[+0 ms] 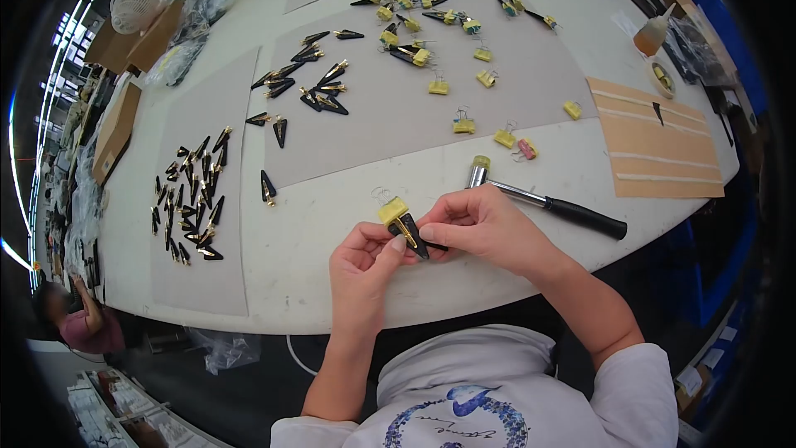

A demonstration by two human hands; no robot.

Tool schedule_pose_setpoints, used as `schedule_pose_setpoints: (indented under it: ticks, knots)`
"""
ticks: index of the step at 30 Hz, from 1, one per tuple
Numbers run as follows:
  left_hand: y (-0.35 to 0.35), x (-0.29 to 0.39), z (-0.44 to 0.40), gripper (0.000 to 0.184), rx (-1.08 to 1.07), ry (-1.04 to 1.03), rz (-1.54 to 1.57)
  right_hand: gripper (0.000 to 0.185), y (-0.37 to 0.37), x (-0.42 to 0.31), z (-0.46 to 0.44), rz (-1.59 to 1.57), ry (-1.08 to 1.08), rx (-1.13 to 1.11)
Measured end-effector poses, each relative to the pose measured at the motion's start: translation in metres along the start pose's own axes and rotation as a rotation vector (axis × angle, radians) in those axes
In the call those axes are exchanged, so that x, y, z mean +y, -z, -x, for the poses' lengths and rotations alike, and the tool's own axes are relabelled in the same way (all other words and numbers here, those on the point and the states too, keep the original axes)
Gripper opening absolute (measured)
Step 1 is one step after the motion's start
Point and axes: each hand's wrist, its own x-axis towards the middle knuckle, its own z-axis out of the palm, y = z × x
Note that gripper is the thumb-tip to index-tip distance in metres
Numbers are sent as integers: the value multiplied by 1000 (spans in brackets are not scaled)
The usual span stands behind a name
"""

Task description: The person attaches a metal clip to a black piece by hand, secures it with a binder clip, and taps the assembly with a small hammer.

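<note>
My left hand (pixel 365 270) grips a black pointed clip (pixel 419 248) with a gold metal strip along it, thumb laid on its face. A yellow binder clip (pixel 393 211) with raised wire handles is clamped on its wide end. My right hand (pixel 477 228) is closed in a pinch against the side of the black clip. A small dark edge shows under the right fingertips; I cannot tell whether it belongs to the same clip. Just beyond the right hand lies a hammer (pixel 572 214) with a black handle and a yellowish face.
Several yellow binder clips (pixel 463 125) and a pink one (pixel 527 148) lie ahead. Black pointed clips (pixel 192 199) are spread on grey sheets (pixel 199 290). At right are a cardboard sheet (pixel 663 145), a small bowl (pixel 661 75) and a bottle (pixel 652 35). A person (pixel 83 319) is at far left.
</note>
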Motion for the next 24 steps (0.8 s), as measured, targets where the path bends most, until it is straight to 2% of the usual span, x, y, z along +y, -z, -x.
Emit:
schedule_pose_setpoints:
  ticks: [10,18,24]
  knots:
    - [-5,0,1,7,-1,-31,-27,6,-3,11,-4,72,79,16]
    - [6,6,-3,7,4,39,22,17,-4,-3,3,-30,-14,-1]
    - [6,6,-3,6,-28,62,74,17,0,3,3,44,46,-10]
